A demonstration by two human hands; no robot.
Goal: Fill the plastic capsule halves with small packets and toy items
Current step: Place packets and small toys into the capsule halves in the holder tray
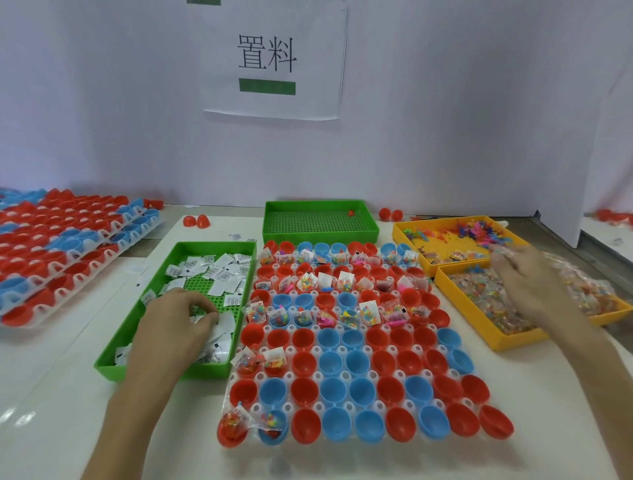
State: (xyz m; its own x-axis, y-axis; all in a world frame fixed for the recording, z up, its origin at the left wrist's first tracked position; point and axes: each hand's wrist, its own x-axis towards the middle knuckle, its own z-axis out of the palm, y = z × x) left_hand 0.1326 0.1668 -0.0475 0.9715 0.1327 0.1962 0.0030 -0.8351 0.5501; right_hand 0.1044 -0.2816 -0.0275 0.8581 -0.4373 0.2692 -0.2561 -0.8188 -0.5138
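Left hand point(178, 320) curled, pinching white packets point(219, 270) in green tray point(113, 363) | right hand point(529, 279) blurred over bead packets point(479, 294), grip unclear | capsule halves point(356, 363) between hands

A white sheet of paper point(274, 58) hangs on the tall white backing panel point(462, 102) that stands behind the work surface. Two large black printed characters point(267, 53) sit in its middle, underlined by a thin black rule, and a solid green rectangular bar point(267, 86) lies just below them. The sheet's lower edge curls slightly off the panel. A second green strip point(203, 1) shows at the very top edge, cut off by the frame. The panel ends at the right, near a grey band of surface point(551, 229). The white tabletop covering point(51, 394) shows faint straight crease lines on the left. A green plastic tray with a perforated floor point(318, 236) stands near the panel.
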